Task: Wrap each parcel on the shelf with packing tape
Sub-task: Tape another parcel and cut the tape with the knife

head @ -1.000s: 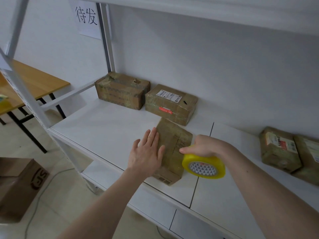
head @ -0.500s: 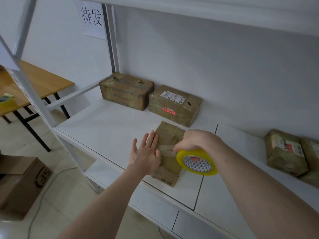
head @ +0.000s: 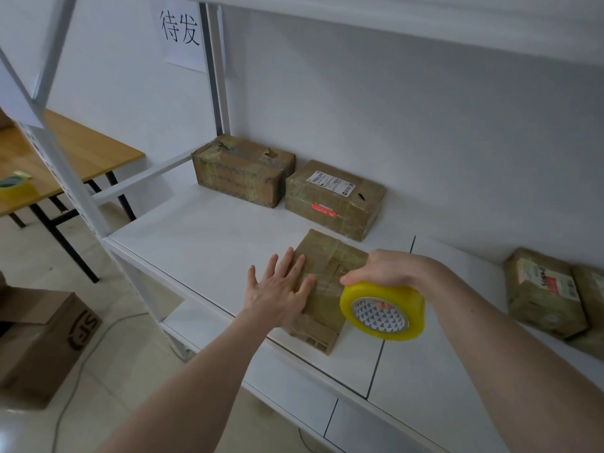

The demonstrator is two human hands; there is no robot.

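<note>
A white metal shelving unit [head: 209, 243] is filling most of the view, with its upright post [head: 214, 70] standing against the white wall. A paper sign [head: 179, 31] with two printed characters is hanging beside that post. A wooden table [head: 81, 158] is standing to the left of the unit, and a brown cardboard box [head: 42, 341] is sitting on the floor below it.

Two taped parcels are lying at the back of the shelf board: the rear left parcel [head: 242, 170] and the labelled parcel [head: 333, 199], positioned just beside each other. Two further parcels [head: 544, 291] are lying at the right edge, well apart from the others.

The parcel being wrapped [head: 327, 276] is lying near the front edge of the shelf board, between the two hands, with its near end overhanging the edge slightly.

The left hand [head: 277, 289] is resting flat on the left part of this parcel, fingers straight and spread. The right hand [head: 389, 268] is gripping the yellow tape roll [head: 382, 310] from above, fingers curled through the core, and is holding it just beside the right edge of the parcel. The two hands are apart. Whether the roll is touching the parcel is not determinable.

A second tape roll [head: 13, 186] is lying on the wooden table.
</note>
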